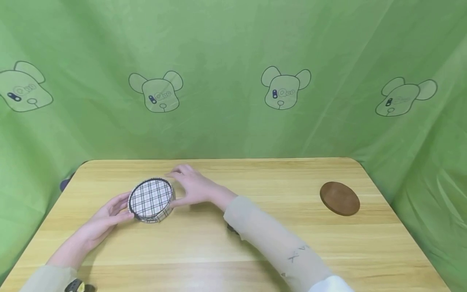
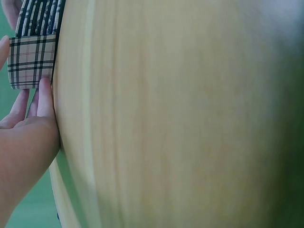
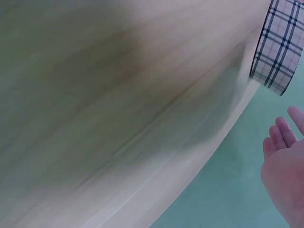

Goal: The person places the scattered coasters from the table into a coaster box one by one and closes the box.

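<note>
A round plaid case [image 1: 150, 198], white and black with dark trim along its top edge, is at the left of the table in the head view. My left hand [image 1: 103, 219] grips its left side, thumb at the near edge. In the left wrist view, fingertips of that hand [image 2: 35, 121] touch the tan plaid side of the case [image 2: 31, 59]. My right hand [image 1: 193, 186] is spread around the right side, its thumb close to the wall; contact is unclear. The right wrist view shows this hand [image 3: 285, 164] with extended fingers, apart from the case [image 3: 279, 47].
A brown round disc [image 1: 339, 198] lies at the right of the wooden table [image 1: 204, 251]. Green curtains [image 1: 226, 129] with bear outlines hang behind and beside the table. A small dark object [image 1: 65, 185] shows past the left edge.
</note>
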Motion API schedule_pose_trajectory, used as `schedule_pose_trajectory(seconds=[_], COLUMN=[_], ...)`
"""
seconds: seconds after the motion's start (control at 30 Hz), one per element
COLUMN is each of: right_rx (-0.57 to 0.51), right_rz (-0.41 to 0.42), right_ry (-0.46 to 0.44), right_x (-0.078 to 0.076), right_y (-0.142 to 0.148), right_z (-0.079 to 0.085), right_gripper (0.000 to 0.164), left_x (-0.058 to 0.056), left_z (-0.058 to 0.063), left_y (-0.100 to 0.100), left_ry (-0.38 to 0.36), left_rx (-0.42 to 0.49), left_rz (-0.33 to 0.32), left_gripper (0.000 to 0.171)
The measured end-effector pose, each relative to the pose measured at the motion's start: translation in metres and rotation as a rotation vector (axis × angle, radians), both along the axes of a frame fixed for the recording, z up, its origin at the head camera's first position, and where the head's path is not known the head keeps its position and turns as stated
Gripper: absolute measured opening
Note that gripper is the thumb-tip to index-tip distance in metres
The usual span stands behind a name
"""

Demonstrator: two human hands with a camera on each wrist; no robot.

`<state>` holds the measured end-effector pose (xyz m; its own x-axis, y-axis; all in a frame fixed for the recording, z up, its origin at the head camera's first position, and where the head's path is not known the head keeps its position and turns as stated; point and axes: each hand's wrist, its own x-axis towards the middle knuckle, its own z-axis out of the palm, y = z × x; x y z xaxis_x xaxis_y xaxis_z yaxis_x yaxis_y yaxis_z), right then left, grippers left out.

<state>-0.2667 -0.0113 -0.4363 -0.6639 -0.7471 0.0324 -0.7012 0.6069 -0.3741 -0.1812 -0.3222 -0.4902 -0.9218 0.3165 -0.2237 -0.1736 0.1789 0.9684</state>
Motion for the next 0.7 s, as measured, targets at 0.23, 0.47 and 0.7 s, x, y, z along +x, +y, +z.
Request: schedule_pose_trajectory(seconds=[0.23,0.47,0.7], right_rx=[-0.024,-0.022,-0.041], right_rz=[-0.04,-0.064,-0.081], right_ry=[-0.053,-0.053,-0.06], right_x=[-0.001,-0.006,-0.01], right_y=[0.021,0.043,0.063], right_z=[0.002,0.001,-0.001], right_gripper=[0.097,0.095,0.092], left_x=[0.001,0.001,0.002], left_z=[0.001,0.002,0.001], left_y=[0.001,0.001,0.001], left_ry=[0.0,0.0,0.008], left_rx=[-0.002,-0.001,-0.01], left_rz=[-0.001,-0.003,0.003], left_gripper=[0.088,0.088,0.086])
